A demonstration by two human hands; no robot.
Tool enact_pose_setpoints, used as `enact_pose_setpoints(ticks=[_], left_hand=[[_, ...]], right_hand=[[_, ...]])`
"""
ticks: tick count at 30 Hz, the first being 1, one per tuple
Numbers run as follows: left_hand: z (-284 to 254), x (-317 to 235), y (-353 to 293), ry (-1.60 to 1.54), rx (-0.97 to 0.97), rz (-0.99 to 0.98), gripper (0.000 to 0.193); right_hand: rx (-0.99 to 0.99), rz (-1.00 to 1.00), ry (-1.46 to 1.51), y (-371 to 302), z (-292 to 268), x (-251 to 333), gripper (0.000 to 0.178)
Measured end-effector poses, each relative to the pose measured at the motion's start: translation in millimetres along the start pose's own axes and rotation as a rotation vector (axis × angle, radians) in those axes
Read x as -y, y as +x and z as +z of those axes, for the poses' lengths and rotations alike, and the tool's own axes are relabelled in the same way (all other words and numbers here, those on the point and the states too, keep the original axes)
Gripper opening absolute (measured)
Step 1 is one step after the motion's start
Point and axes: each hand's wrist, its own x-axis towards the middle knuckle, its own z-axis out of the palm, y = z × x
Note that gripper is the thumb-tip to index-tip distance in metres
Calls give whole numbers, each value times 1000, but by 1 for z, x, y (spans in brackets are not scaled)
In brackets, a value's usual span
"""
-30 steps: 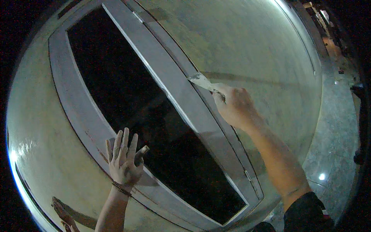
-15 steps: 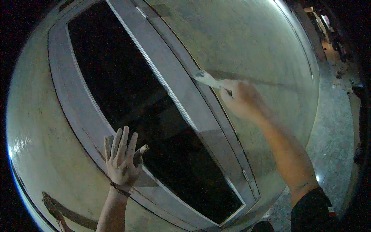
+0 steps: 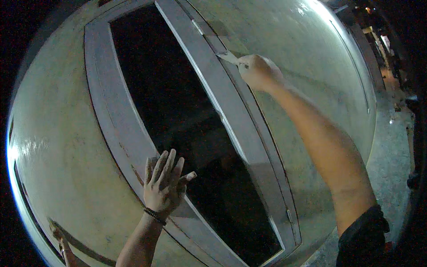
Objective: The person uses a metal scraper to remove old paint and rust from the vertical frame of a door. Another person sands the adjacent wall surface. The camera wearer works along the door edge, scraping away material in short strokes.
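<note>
My right hand (image 3: 259,71) is closed around a putty knife (image 3: 228,57). Its pale blade lies at the outer strip of a grey window frame (image 3: 222,98), a little below the upper hinge (image 3: 197,27). The knife's handle is mostly hidden in my fist. Lower down, my left hand (image 3: 163,189), dusted with pale powder, lies with fingers stretched over the frame's other side and the edge of the dark glass (image 3: 178,98). I see nothing held in it. A dark beaded bracelet (image 3: 155,216) circles that wrist.
Greenish plastered wall (image 3: 58,147) surrounds the tall window. At the lower left another person's hand (image 3: 57,231) is by the wall, casting a shadow. A second hinge (image 3: 289,216) sits low on the frame. Tiled floor (image 3: 391,142) stretches along the right.
My right hand and the putty knife have moved up along the frame, closer to the upper hinge. The view has shifted, while my left hand stays at about the same place on the frame.
</note>
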Motion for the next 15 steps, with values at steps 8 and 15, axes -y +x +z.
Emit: enact_pose_setpoints(ticks=[8, 15], left_hand=[[0, 6, 1, -29, -10, 14, 64], [0, 11, 8, -89, -41, -8, 48]], right_hand=[[143, 9, 36, 39, -13, 1, 38], [-10, 23, 54, 45, 5, 13, 35]])
